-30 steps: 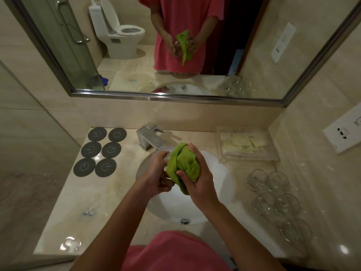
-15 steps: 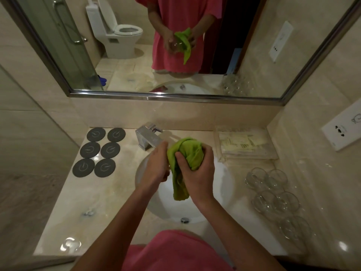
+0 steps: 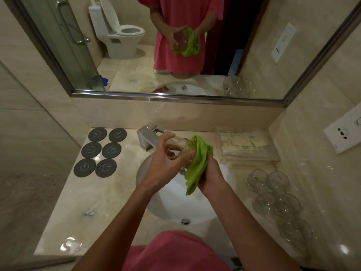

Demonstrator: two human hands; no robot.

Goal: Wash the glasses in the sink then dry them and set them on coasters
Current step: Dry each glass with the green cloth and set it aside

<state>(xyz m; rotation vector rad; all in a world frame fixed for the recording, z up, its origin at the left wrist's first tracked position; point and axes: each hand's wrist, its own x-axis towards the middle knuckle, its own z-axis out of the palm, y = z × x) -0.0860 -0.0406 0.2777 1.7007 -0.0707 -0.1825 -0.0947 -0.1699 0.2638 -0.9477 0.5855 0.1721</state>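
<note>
Head view: over the sink [image 3: 175,208], the left hand [image 3: 166,169] grips a glass [image 3: 180,146] while the right hand [image 3: 212,177] clutches the green cloth [image 3: 197,163] against it, drying. Beyond on the bench [image 3: 117,192], six coasters [image 3: 100,151] wait bare; more glasses [image 3: 277,196] cluster right.

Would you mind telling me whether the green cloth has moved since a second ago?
Yes: the green cloth has shifted right, away from the faucet, exposing the glass.
</note>
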